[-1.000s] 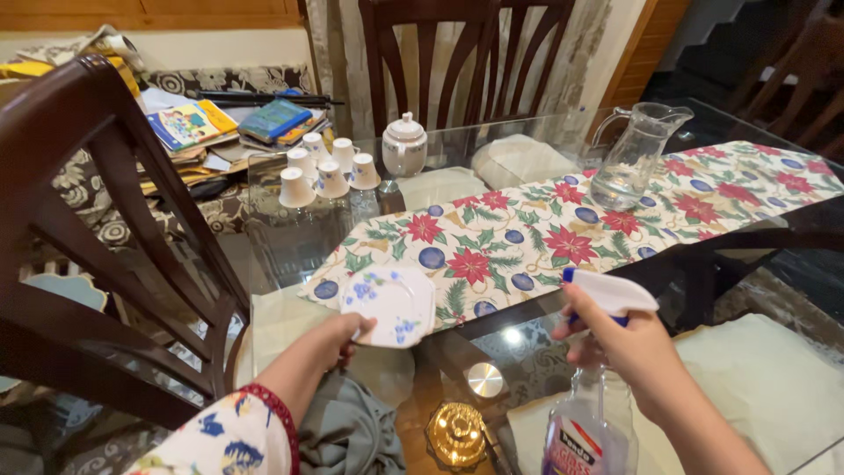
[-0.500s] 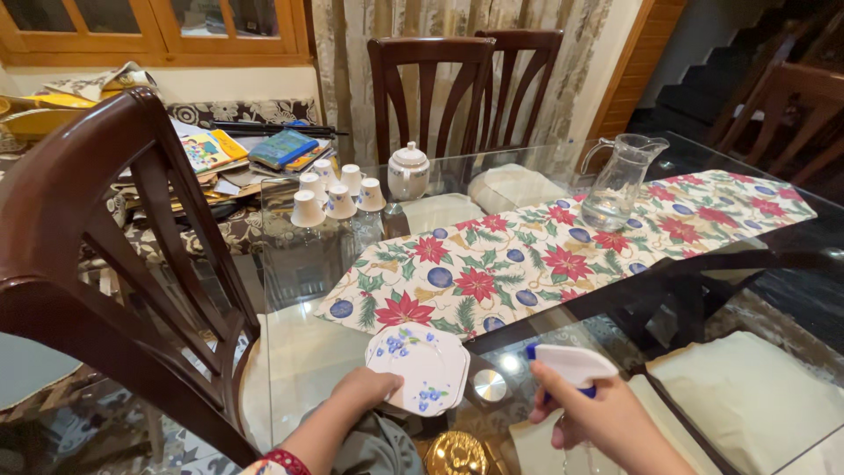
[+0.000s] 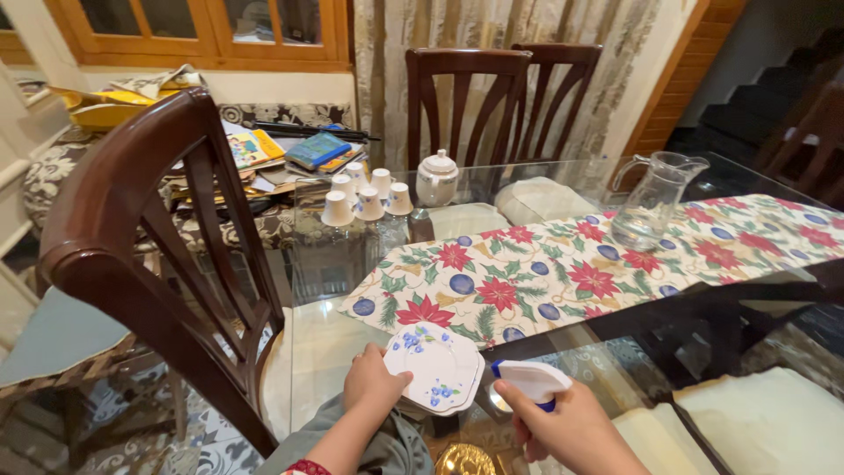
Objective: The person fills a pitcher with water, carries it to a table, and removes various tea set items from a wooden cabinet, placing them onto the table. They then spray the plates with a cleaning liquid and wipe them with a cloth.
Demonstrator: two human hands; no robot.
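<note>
While the left hand clamps the floral saucers, the right hand fingers grip the spray bottle; the nozzle is better aimed at the glass desk.

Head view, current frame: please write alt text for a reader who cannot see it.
A person's left hand holds a white plate with blue flowers over a glass table, while the right hand holds a spray bottle beside it. A floral runner, upturned cups, teapot and glass jug lie beyond.

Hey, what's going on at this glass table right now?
A person's left hand holds a white octagonal plate with blue flowers at the near edge of the glass dining table. Their right hand has its grip on a white and blue spray bottle trigger head, right beside the plate.
</note>
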